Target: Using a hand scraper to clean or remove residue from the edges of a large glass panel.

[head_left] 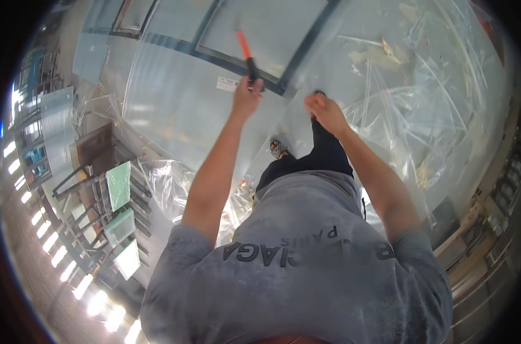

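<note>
My left hand (248, 98) is closed around the black grip of a long tool (245, 46) with a red shaft. The tool points away from me, and its far end is too blurred to name. Beneath it lies a dark-framed glass panel (260, 34), with the frame's near corner just right of the tool. My right hand (327, 116) hovers over my right leg with its fingers curled together; what they hold, if anything, is hidden. Something small and dark shows just beyond its fingertips.
Crumpled clear plastic sheeting (398, 114) spreads to the right. A white label (226, 84) sits on the pale sheet near the frame. At the left stand racks (80, 183) with several glass panes (119, 186). My sandalled foot (278, 149) is between my arms. Shelving (501, 195) lines the right edge.
</note>
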`<action>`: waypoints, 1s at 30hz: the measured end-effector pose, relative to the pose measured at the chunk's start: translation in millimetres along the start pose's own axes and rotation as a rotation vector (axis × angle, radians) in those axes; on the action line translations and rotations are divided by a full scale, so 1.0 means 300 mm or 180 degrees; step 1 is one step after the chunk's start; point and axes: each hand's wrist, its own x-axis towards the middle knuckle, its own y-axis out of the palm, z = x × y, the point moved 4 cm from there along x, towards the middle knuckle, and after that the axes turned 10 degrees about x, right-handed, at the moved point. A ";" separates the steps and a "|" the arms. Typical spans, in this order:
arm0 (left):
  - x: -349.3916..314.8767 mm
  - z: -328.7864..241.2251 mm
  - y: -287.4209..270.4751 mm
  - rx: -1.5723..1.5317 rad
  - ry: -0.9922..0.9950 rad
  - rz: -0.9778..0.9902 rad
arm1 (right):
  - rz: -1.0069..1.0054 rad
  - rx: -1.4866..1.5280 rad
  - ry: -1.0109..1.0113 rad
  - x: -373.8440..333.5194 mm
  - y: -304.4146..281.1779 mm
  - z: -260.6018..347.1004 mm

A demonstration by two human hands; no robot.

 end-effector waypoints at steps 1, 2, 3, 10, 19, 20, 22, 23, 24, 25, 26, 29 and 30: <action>-0.081 -0.063 0.064 -0.0169 0.0213 0.0357 | -0.0265 0.0634 0.0025 -0.005 0.015 0.031; -0.180 -0.114 0.123 -0.0350 0.0414 0.0681 | -0.0507 0.1253 0.0024 -0.016 0.041 0.059; -0.268 -0.131 0.178 -0.0580 0.0458 0.1022 | -0.0534 0.1259 0.0034 -0.028 0.074 0.072; -0.258 0.146 0.008 0.1248 0.1281 -0.0479 | -0.1597 0.2648 0.0516 -0.184 0.185 -0.208; -0.152 0.506 -0.284 0.3246 0.1249 -0.1510 | -0.1224 0.2074 0.0769 -0.675 0.834 -0.581; -0.155 0.516 -0.284 0.3190 0.1229 -0.1585 | -0.1251 0.1972 0.0686 -0.713 0.887 -0.622; -0.159 0.533 -0.290 0.3182 0.1186 -0.1611 | -0.1265 0.1904 0.0661 -0.757 0.945 -0.654; -0.159 0.541 -0.288 0.3178 0.1198 -0.1610 | -0.1221 0.2001 0.0945 -0.774 0.945 -0.661; -0.157 0.543 -0.288 0.3173 0.1212 -0.1618 | -0.1171 0.2095 0.1220 -0.787 0.939 -0.658; -0.156 0.542 -0.289 0.3166 0.1231 -0.1634 | -0.1118 0.2189 0.1486 -0.796 0.946 -0.663; -0.149 0.532 -0.279 0.3179 0.1241 -0.1610 | -0.1129 0.2208 0.1501 -0.793 0.956 -0.675; -0.158 0.530 -0.282 0.3022 0.1330 -0.1549 | -0.1618 0.1326 0.1046 -0.810 1.021 -0.674; -0.177 0.551 -0.284 0.3050 0.1372 -0.1500 | -0.1655 0.1374 0.1074 -0.841 1.055 -0.676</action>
